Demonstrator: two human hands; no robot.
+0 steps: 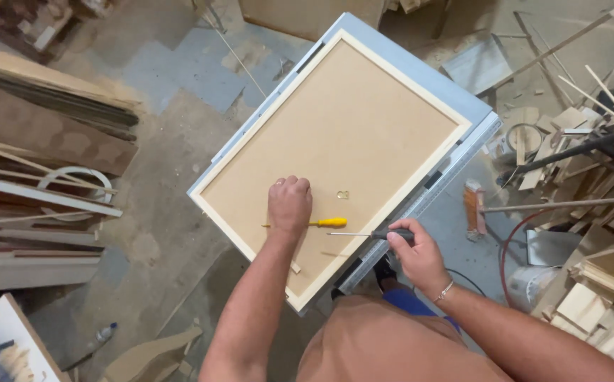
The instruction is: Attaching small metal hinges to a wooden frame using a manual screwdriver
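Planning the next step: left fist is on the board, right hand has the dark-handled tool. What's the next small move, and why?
Probably bring the dark-handled tool in the right hand across to the small brass fitting. The fitting lies loose on the board, apart from both hands, while the left hand rests as a fist over the yellow screwdriver.

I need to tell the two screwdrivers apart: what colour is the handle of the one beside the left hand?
Yellow handle, seen in the head view.

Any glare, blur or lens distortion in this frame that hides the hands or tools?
Head view: even, soft light, only faint shadows, no glare on the board. Left hand, right hand and yellow screwdriver are sharp. Wide lens bends the edges, so the scrap wood at the margins looks stretched.
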